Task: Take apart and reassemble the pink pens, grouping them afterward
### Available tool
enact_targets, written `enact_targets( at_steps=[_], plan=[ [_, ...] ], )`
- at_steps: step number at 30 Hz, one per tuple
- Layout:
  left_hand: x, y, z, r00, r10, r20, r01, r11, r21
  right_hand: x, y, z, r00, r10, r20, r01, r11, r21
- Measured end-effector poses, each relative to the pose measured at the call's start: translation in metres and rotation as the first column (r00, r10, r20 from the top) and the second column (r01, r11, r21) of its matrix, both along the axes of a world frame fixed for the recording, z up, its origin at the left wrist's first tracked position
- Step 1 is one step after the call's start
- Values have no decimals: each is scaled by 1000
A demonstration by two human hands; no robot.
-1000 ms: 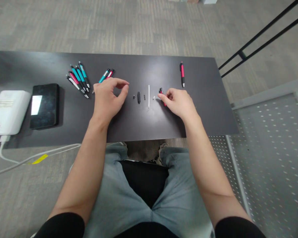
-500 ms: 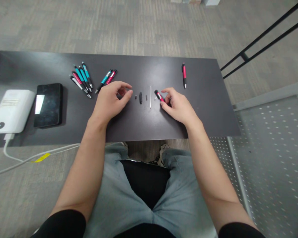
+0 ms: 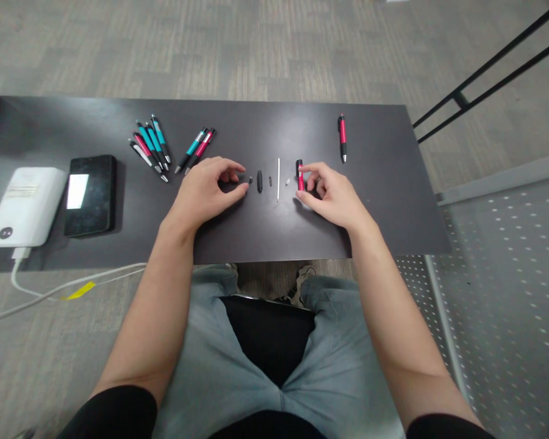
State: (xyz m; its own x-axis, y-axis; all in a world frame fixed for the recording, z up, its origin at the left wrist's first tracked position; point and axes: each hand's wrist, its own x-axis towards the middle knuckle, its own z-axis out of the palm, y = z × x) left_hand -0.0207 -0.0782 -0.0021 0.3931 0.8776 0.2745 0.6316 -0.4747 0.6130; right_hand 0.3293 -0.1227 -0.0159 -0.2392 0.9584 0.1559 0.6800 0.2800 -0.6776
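On the dark tabletop, a row of pen parts lies between my hands. My left hand (image 3: 210,190) rests at its left end, thumb and fingers apart, holding nothing, beside a tiny dark piece (image 3: 251,180). Then come a black pen grip (image 3: 259,182), a small dark part (image 3: 270,181), a thin white ink refill (image 3: 278,180) and a tiny whitish piece (image 3: 288,182). At the right end, my right hand (image 3: 332,194) has thumb and forefinger at the two ends of a red pen barrel (image 3: 301,177) with a black clip end, which lies nearly parallel to the refill.
One red pen (image 3: 343,138) lies at the back right. Two pens (image 3: 196,149) lie beyond my left hand, with several more pens (image 3: 152,146) fanned out farther left. A black phone-like device (image 3: 91,195) and a white power bank (image 3: 25,207) with a cable (image 3: 73,285) are at the far left.
The red barrel has turned from a slant to nearly upright in view and shifted slightly right, with my right hand's fingers on it. My left hand has moved a little toward the row.
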Motion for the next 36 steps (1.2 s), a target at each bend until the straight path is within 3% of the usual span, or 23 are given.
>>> enact_targets(
  at_steps=[5,11,16,27,36],
  plan=[
    [3,1,-1,1000,-11,-24,11,999,-32,7,2,-6,991,2,-137,7,998,64],
    [9,0,-2,1000,-31,-5,31,998,-47,4,7,-12,962,-23,-272,30,999,20],
    [11,-1,-4,998,-63,-7,63,998,15,11,15,-19,918,-79,-389,79,997,-17],
    [13,0,-1,992,-74,-103,69,996,-50,2,9,-9,957,-96,-275,107,994,27],
    [44,-12,-1,983,-20,-180,20,1000,-2,-2,1,-7,983,-77,-166,81,996,21]
  ],
)
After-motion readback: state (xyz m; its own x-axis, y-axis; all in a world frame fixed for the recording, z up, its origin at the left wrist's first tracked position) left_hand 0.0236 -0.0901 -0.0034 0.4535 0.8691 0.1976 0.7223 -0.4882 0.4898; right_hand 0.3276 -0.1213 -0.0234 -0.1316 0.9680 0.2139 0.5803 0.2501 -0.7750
